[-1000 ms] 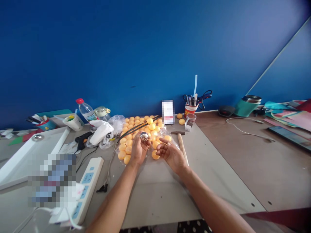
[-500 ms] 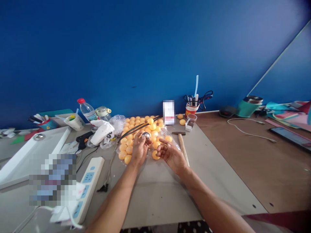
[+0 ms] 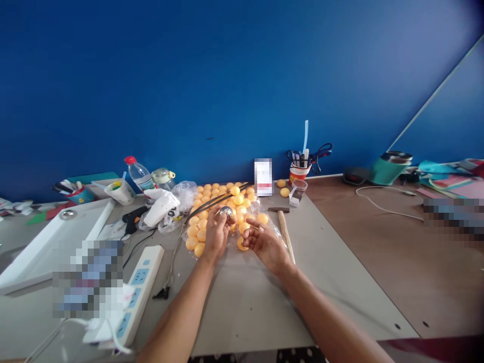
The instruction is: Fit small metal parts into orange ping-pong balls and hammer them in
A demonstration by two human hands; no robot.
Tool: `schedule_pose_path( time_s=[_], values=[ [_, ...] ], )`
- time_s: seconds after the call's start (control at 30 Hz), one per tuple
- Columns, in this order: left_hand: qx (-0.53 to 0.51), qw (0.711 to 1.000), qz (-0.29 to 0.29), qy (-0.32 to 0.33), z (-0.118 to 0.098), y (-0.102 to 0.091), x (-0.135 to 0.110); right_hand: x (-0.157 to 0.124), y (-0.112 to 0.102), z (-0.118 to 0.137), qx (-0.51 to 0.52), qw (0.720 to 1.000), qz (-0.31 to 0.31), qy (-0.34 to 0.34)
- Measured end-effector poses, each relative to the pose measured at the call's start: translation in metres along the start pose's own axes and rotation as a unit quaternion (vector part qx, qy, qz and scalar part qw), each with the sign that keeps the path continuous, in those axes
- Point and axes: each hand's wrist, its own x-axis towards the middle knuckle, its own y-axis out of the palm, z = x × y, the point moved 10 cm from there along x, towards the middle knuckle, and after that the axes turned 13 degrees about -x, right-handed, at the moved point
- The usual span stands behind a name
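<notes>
A shiny silver ball [image 3: 226, 211] sits in the fingers of my left hand [image 3: 216, 238], which is closed around its lower side. To the right, my right hand [image 3: 269, 247] is apart from the ball, palm turned inward. Its fingers are loosely bent and spread, with nothing visible in them. Behind and beneath both hands lie many orange balls [image 3: 192, 231] in a clear plastic bag, and some are hidden by my hands. A black strap [image 3: 212, 202] crosses over them.
A hammer [image 3: 285, 234] lies right of the bag. A power strip [image 3: 141, 290], a glue gun [image 3: 133, 218] and a white tray [image 3: 22, 252] are at left. At the back stand a bottle [image 3: 138, 174], a propped phone [image 3: 263, 177] and a paper cup [image 3: 298, 172] of tools.
The view has shifted slightly. My left hand still holds the silver ball; the fingers of my right hand have curled in a little.
</notes>
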Motion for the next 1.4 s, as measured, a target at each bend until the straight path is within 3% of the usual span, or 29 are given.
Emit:
schedule_pose_path(
  time_s=[0.3,0.43,0.5,0.63,0.7,0.77,0.93,1.07,1.17,1.23,1.3,1.4],
  values=[
    [0.065,0.993,-0.039,0.088,-0.024,-0.004,0.007,0.000,0.000,-0.004,0.016,1.000,0.014,-0.003],
    [0.183,0.974,-0.058,0.124,-0.050,-0.010,0.024,0.001,-0.001,-0.005,0.020,1.000,0.016,-0.010],
    [0.282,0.941,-0.069,0.175,-0.078,-0.010,0.041,0.002,-0.003,-0.005,0.020,1.000,0.017,-0.014],
    [0.493,0.824,-0.075,0.268,-0.139,-0.005,0.083,0.004,-0.003,-0.005,0.022,0.999,0.018,-0.015],
    [0.585,0.766,-0.080,0.253,-0.155,-0.011,0.104,0.004,-0.004,-0.005,0.025,1.000,0.011,-0.014],
    [0.669,0.709,-0.106,0.198,-0.160,-0.027,0.121,0.004,-0.005,-0.005,0.025,1.000,0.002,-0.010],
    [0.700,0.673,-0.157,0.179,-0.165,-0.059,0.129,0.004,-0.007,-0.004,0.016,1.000,-0.005,-0.008],
    [0.689,0.682,-0.169,0.179,-0.165,-0.064,0.136,0.005,-0.007,-0.002,0.023,1.000,-0.001,-0.020],
    [0.663,0.694,-0.182,0.213,-0.178,-0.050,0.141,0.005,-0.007,-0.001,0.029,0.999,0.005,-0.027],
    [0.564,0.743,-0.176,0.315,-0.193,-0.029,0.131,0.005,-0.006,-0.002,0.033,0.999,0.008,-0.026],
    [0.457,0.794,-0.151,0.370,-0.193,-0.010,0.114,0.005,-0.005,-0.004,0.034,0.999,0.013,-0.021],
    [0.344,0.882,-0.079,0.313,-0.151,0.015,0.087,0.004,-0.001,-0.005,0.029,0.999,0.027,-0.016]
  ],
)
